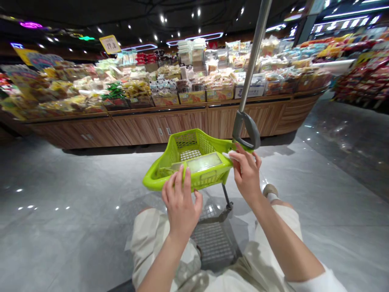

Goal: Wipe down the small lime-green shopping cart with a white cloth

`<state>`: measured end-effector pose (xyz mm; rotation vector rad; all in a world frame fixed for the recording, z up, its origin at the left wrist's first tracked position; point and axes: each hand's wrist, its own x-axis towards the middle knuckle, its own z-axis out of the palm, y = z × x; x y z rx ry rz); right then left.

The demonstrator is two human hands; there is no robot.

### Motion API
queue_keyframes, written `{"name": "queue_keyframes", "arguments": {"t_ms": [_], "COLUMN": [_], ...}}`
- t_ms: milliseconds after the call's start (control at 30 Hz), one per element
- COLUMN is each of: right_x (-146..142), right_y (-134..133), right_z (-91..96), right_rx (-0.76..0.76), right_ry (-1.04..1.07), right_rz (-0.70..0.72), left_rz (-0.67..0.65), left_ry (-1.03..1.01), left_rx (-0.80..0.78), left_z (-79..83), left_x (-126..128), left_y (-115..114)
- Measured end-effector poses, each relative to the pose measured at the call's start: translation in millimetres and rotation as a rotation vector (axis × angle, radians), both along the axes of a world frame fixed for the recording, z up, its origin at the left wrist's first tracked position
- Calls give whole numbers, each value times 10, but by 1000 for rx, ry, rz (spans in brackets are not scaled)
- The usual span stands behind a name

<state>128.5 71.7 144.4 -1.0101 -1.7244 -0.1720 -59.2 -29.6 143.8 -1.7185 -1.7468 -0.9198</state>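
Note:
A lime-green shopping basket (158,178) on a wheeled frame stands in front of me on the grey floor. A flat clear-wrapped package (203,163) lies across its near rim. My left hand (181,201) grips the left end of the package, fingers curled over the basket's edge. My right hand (246,172) pinches the package's right end, close to the grey loop handle (249,129) on a metal pole (253,52). The inside of the basket shows bare mesh.
A long wooden display counter (170,121) piled with packaged snacks runs across the back. More stocked shelves (364,77) stand at the right. A yellow price sign (110,44) hangs above. My knees in light trousers (152,239) are below the basket.

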Motion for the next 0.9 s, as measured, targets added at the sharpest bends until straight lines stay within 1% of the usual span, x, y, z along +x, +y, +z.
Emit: {"name": "queue_keyframes", "arguments": {"t_ms": [67,100,167,233,267,300,367,433,500,533,600,667,733,800,900], "right_x": [-61,-105,-208,-282,-288,-266,-150,-5,61,43,-76,-213,-253,-181,-58], "right_y": [-68,-103,-181,-260,-290,-307,-299,-256,-231,-239,-293,-358,-378,-340,-273], "right_z": [18,23,22,6,-8,-26,-70,-117,-156,-168,-177,-174,-173,-182,-209], "right_rx": [7,7,-3,-11,-4,7,38,72,89,90,96,106,117,113,95], "right_ry": [15,28,34,-19,-69,-131,-232,-247,-179,-142,-107,-125,-179,-199,-130], "right_rz": [35,46,59,82,103,129,152,115,53,36,63,119,149,95,-45], "left_rz": [50,34,-105,-210,-211,-180,-129,-120,-130,-138,-147,-144,-130,-127,-136], "left_ry": [-29,-14,94,188,208,210,216,223,220,217,210,209,211,223,231], "left_rx": [-76,-121,-194,-247,-249,-233,-200,-196,-195,-197,-193,-188,-177,-177,-182], "left_z": [149,202,245,202,161,115,36,-2,-4,0,4,-6,-21,-32,-34], "left_x": [98,157,270,346,364,369,353,325,313,314,326,333,326,310,298], "left_y": [-34,-35,-5,46,72,92,114,113,105,104,111,126,139,144,147]}}
